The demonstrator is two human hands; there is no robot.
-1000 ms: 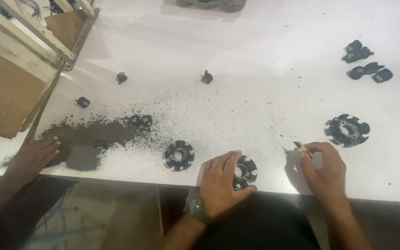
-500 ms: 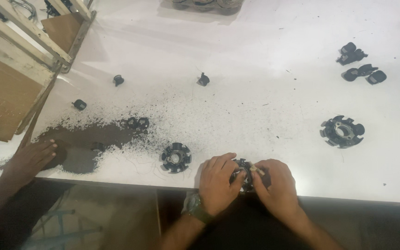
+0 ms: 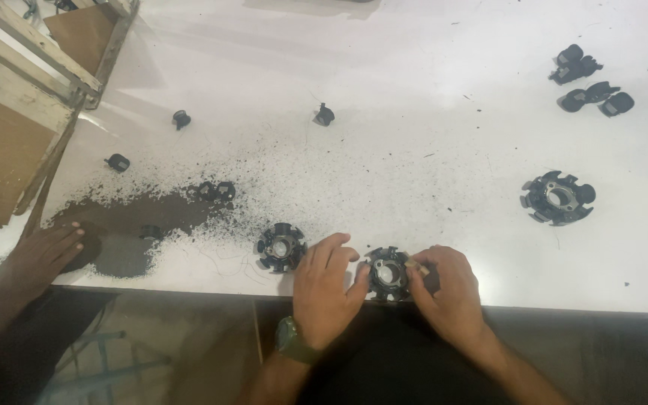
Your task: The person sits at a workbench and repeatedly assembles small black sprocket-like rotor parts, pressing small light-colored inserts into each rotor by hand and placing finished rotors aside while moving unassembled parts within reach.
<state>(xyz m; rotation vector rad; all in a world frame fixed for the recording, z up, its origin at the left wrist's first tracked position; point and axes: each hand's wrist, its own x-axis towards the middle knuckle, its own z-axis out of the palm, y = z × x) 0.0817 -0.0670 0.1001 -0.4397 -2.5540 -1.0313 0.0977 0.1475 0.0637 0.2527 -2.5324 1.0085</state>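
Pinching 1 black toothed stator core point(image 3: 388, 273) at the bench's point(image 3: 414, 135) near edge, left hand point(image 3: 324, 289) and right hand point(image 3: 448, 289) both clamped on it, could knock it off.

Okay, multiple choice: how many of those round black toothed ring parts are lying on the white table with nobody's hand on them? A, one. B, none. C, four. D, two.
D: two lie untouched, one ring part just left of the left hand and another ring part far to the right, while a third ring part sits between the left hand and the right hand.
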